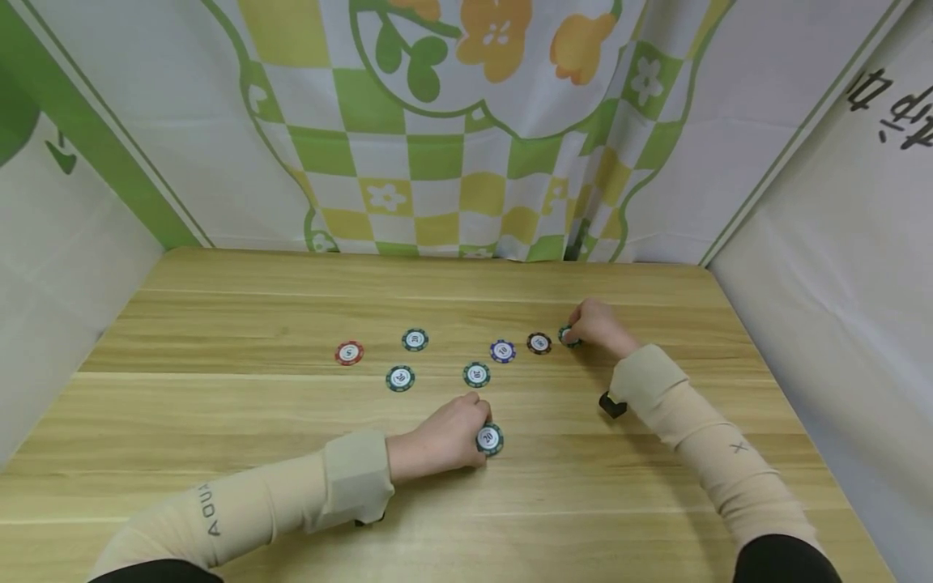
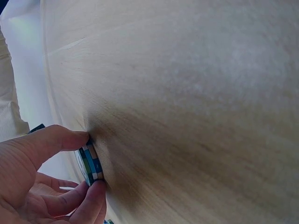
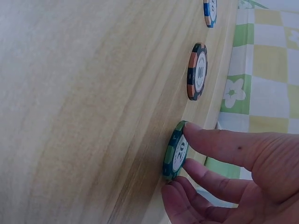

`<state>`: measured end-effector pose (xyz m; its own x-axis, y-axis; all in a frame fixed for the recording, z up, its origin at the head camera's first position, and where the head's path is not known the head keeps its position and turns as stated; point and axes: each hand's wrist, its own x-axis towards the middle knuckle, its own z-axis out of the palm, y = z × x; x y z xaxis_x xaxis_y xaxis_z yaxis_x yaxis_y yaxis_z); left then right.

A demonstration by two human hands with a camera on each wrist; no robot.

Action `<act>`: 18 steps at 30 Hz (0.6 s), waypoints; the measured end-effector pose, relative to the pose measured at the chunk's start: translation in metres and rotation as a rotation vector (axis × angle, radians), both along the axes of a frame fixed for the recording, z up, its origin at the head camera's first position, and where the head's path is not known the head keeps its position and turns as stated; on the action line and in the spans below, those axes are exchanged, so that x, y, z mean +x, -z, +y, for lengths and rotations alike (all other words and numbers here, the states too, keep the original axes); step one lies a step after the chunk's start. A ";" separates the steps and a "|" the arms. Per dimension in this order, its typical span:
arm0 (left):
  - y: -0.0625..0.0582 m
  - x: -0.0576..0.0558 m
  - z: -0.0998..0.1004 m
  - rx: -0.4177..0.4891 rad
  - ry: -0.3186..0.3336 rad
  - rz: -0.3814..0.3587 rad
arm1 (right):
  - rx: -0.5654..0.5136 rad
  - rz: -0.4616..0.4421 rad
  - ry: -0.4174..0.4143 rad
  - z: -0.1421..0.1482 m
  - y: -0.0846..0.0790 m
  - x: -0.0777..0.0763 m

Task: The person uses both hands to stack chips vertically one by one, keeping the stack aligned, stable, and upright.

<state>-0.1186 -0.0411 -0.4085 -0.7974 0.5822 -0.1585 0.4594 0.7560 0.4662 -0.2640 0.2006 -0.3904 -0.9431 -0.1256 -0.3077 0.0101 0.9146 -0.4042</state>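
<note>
My left hand [image 1: 443, 437] pinches a short stack of poker chips [image 1: 490, 439] at the front middle of the table, a green 20 on top. The left wrist view shows the edges of the stacked chips [image 2: 92, 163] between thumb and fingers; their exact number is hard to tell. At the right end of a loose row, my right hand [image 1: 599, 325] holds a green 20 poker chip [image 3: 176, 151] by its rim, thumb on one side and fingers on the other. Beside it lies a black-and-orange 100 chip [image 3: 197, 71], then a blue 10 chip [image 1: 503, 351].
Left of these on the wooden table [image 1: 240, 453] lie a green chip [image 1: 477, 374], two more green chips [image 1: 415, 339] one behind the other, and a red 5 chip [image 1: 349, 353]. A checked curtain [image 1: 437, 178] hangs at the back edge, with white walls at both sides.
</note>
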 end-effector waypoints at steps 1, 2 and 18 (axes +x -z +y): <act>0.000 0.000 0.000 0.001 0.000 -0.002 | 0.007 0.003 -0.002 0.000 0.000 0.000; 0.000 0.000 0.000 0.001 0.000 -0.004 | 0.016 0.008 -0.005 0.000 0.000 0.000; -0.001 0.000 0.000 0.011 0.004 -0.001 | 0.040 -0.012 -0.015 0.000 0.002 -0.003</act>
<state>-0.1187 -0.0414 -0.4077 -0.7948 0.5874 -0.1526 0.4621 0.7487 0.4753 -0.2668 0.2005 -0.3924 -0.9374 -0.1269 -0.3244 0.0011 0.9302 -0.3670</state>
